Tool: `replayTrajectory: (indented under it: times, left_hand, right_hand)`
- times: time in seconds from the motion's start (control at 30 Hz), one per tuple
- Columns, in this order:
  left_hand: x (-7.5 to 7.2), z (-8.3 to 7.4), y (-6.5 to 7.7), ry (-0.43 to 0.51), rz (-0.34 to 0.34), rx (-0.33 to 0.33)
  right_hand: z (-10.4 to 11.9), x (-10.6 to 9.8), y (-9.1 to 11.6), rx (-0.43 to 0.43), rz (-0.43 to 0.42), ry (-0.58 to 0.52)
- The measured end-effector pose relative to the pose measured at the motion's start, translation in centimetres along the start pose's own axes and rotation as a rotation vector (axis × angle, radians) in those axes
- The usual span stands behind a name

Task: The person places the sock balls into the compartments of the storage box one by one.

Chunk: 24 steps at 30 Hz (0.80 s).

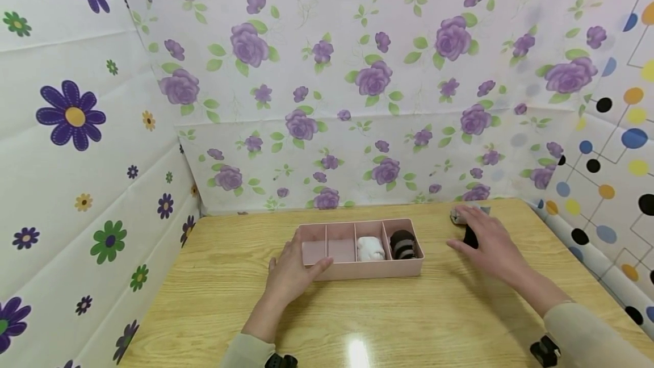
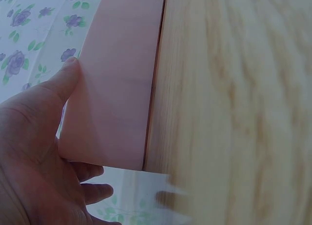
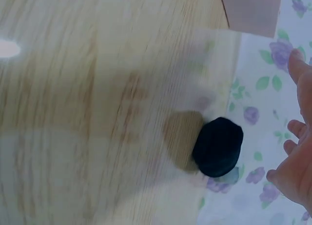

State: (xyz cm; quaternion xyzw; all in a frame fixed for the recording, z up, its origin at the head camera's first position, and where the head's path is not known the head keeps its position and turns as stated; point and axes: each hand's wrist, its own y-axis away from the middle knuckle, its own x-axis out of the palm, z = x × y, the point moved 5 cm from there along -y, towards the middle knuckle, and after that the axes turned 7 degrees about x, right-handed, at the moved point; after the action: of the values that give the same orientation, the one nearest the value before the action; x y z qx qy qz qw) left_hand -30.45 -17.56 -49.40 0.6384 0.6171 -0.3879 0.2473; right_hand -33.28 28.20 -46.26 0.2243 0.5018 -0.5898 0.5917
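A pink divided box (image 1: 368, 270) stands on the table. My left hand (image 1: 291, 274) holds its left end, the thumb over the front rim and the fingers down along the end wall. In the left wrist view the thumb lies at the edge of the pink wall (image 2: 112, 88). Two compartments hold rolled socks, one white (image 1: 370, 249) and one black with grey stripes (image 1: 403, 244). To the right of the box, my right hand (image 1: 490, 246) is above a black rolled sock (image 3: 218, 147), apart from it, fingers spread. A grey rolled sock (image 1: 456, 217) lies behind, partly hidden.
The wood-grain table (image 1: 378, 317) ends at a flowered cloth (image 1: 317, 72) behind. A cloth with large flowers (image 1: 71, 186) hangs on the left, and a dotted one (image 1: 608, 186) on the right. The two left compartments (image 1: 340, 250) contain no socks.
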Motion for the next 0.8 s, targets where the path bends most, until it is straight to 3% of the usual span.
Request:
replayTrajectory:
  times: [0.8]
  left_hand:
    - [0.2, 0.1, -0.1, 0.006, 0.005, -0.004]
  right_hand:
    - [-4.4, -0.2, 0.5, 0.035, 0.024, 0.049]
